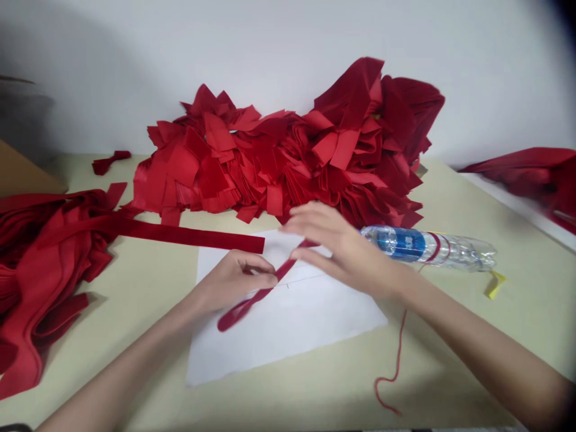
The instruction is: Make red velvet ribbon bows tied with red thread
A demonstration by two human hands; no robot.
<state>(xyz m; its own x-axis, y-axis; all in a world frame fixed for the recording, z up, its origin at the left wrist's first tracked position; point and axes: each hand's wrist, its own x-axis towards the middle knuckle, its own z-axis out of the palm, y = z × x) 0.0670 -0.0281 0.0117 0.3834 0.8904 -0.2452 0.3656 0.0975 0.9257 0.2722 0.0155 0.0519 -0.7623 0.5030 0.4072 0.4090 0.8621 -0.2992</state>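
Red ribbon (286,267), one — looped, slanted over white paper (315,327). Left hand (238,277): pinching it mid-length. Right hand (335,247): at its far end, grip unclear. Step, seemingly: folding — next move calls for a steady pinch.

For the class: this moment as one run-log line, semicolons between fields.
left hand: pinching looped red strip; right hand: at its far end; strip: over white paper; plastic bottle: on its side

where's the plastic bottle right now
In the head view, the plastic bottle lies on the table just right of the right hand, near the red fabric pile.
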